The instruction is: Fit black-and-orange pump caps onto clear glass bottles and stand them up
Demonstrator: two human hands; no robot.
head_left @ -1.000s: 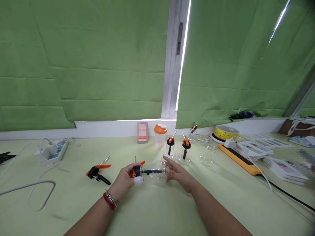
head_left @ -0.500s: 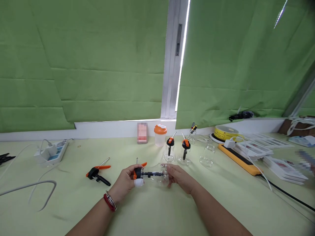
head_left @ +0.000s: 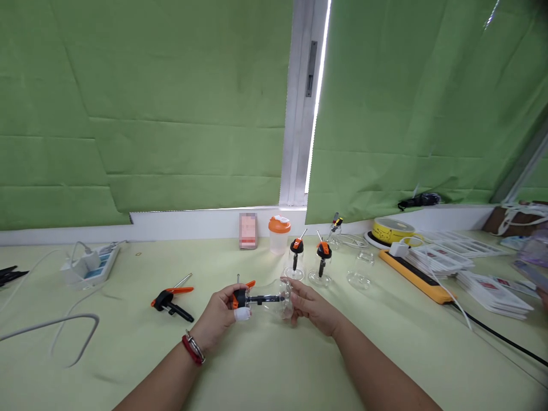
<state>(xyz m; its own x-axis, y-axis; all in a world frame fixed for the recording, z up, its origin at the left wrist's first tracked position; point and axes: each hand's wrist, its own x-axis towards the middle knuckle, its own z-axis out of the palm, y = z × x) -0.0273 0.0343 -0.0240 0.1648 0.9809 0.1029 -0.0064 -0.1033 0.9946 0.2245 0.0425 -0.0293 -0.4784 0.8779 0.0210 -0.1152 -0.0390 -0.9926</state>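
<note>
My left hand (head_left: 220, 315), a white wrap on its thumb, grips the black-and-orange spout cap (head_left: 240, 298) of a clear bottle lying sideways above the table. Inside the bottle runs the cap's black tube. Around the wide base of the clear bottle (head_left: 274, 311), the fingers of my right hand (head_left: 314, 308) are curled. A loose black-and-orange spout cap (head_left: 171, 305) lies on the table to the left. Beyond my hands, two similar bottles with caps on, one left (head_left: 295, 262) and one right (head_left: 323, 265), stand upright. Beside them is an uncapped clear bottle (head_left: 361, 271).
An orange-lidded cup (head_left: 279, 234) stands near the wall. To the right lie an orange-and-black power strip (head_left: 417, 278), stacked printed cards (head_left: 492, 297) and yellow tape (head_left: 393, 231). A white power strip (head_left: 92, 267) with cables is left. Another person's hand (head_left: 543, 297) shows at the right edge.
My right hand's fingers have shifted slightly around the bottle's base, and the bottle has turned a little. At the right edge, the other person's hand and held item have moved.
</note>
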